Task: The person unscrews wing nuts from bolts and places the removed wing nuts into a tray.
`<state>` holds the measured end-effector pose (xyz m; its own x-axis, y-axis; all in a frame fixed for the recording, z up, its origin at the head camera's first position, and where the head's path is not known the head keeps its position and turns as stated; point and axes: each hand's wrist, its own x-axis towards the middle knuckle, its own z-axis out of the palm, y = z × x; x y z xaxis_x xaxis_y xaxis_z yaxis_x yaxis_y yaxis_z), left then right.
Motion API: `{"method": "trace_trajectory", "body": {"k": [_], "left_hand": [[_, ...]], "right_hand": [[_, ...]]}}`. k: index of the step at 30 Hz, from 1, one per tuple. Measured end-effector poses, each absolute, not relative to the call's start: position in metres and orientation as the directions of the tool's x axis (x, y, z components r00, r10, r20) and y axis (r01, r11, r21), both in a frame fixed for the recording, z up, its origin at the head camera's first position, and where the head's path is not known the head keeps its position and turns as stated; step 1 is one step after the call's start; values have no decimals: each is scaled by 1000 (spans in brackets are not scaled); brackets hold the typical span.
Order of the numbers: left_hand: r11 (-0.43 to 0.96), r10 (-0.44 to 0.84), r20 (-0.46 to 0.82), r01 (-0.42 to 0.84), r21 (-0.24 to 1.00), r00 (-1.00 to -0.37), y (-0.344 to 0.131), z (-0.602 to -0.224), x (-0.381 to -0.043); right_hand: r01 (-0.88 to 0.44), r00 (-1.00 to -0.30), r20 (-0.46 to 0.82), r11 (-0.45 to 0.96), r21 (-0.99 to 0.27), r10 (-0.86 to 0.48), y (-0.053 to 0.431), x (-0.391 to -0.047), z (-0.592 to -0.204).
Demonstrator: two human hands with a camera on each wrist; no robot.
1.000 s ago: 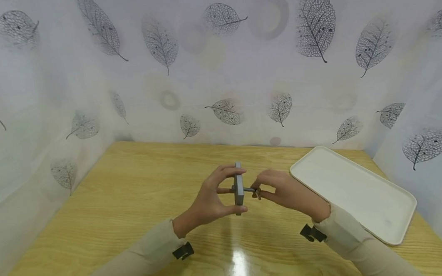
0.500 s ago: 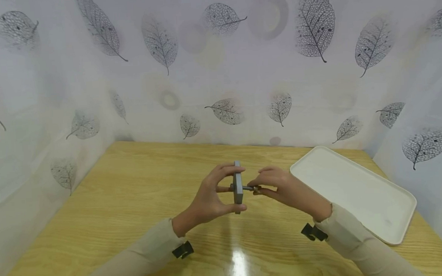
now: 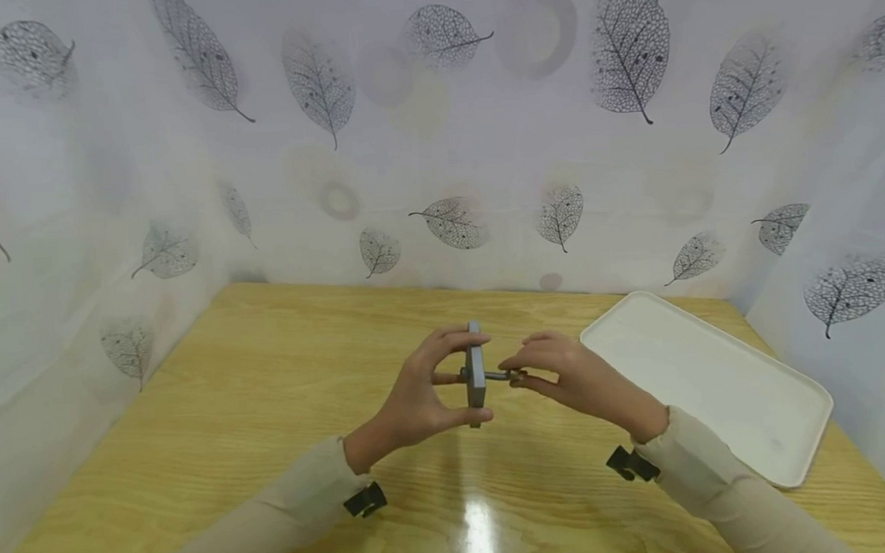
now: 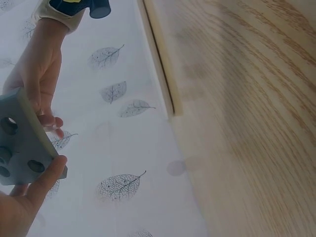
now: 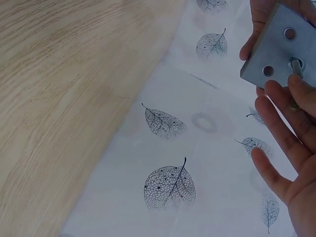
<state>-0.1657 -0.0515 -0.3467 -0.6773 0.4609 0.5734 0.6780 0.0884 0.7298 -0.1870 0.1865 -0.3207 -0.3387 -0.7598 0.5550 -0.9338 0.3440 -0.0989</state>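
Note:
Over the middle of the table, my left hand [image 3: 414,395] grips a thick grey metal plate [image 3: 476,379] by its edges and holds it upright. Several round holes pierce the plate, as the right wrist view shows. A grey bolt [image 3: 496,376] runs through the middle hole, its head [image 4: 5,155] on the left side and its shank pointing right. At the shank's free end my right hand [image 3: 571,377] pinches a small brass-coloured nut [image 5: 294,105] between thumb and fingers. Those fingers hide most of the nut, so its exact shape cannot be made out.
A white rectangular tray [image 3: 707,379] lies slanted on the right of the wooden table [image 3: 268,386], partly behind the right forearm. White leaf-printed sheeting [image 3: 473,141] encloses the back and both sides. Each wrist carries a dark strap-on mount [image 3: 366,499].
The fingers of my right hand have shifted round the brass-coloured nut at the bolt's end, and that hand has moved slightly right. The left hand and plate stay almost in place.

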Motion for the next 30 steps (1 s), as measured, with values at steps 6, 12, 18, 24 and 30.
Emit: {"method": "trace_trajectory", "body": {"k": [6,12,18,24,30], "left_hand": [[85,464,577,682,726,-672,-52,-347,-166],[81,459,586,688,721,-668,-52,-347,-166],[88,456,577,680,728,-677,-52,-348,-166],[90,454,566,667,739,-688,-53,-348,-166],[95,448,568,669,737,-690,-53,-348,-166]], "right_hand": [[-923,-372,531,365,-123,-761,192,-187,-318],[-869,-488,417,472,-149,-767,201,-189,-315],[-792,-611,287,573,-210,-738,210,-192,-316],[-780,-625,312,587,-215,-716,217,-194,-321],[-776,-625,362,602,-190,-691,225,-198,-323]]}}
